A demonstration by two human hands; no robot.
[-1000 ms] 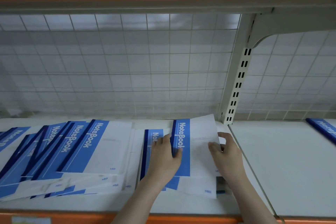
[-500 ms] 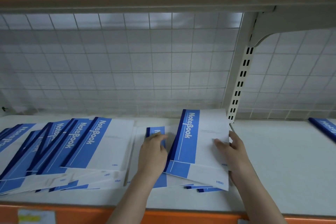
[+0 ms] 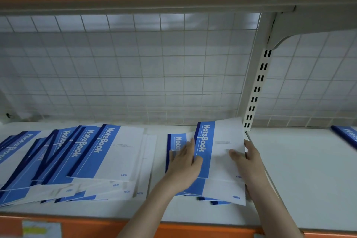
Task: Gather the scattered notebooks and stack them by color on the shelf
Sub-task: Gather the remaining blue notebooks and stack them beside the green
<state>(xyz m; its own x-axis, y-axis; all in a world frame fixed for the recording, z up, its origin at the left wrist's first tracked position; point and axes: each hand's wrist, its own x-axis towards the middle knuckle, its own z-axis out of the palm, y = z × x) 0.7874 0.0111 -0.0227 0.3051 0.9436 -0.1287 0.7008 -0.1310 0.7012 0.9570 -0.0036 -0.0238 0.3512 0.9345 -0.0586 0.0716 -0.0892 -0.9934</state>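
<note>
Blue-and-white notebooks (image 3: 218,158) in a small uneven pile, beside a fanned, overlapping spread (image 3: 77,160) on shelf (image 3: 309,170).

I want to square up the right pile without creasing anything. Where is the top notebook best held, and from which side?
Probably by its long edges. The top notebook lies tilted on the pile, its far end raised. The right hand grips the open white edge from the right, thumb on the cover; the left hand lies flat by the blue spine edge. A thin cover suggests holding both sides.
</note>
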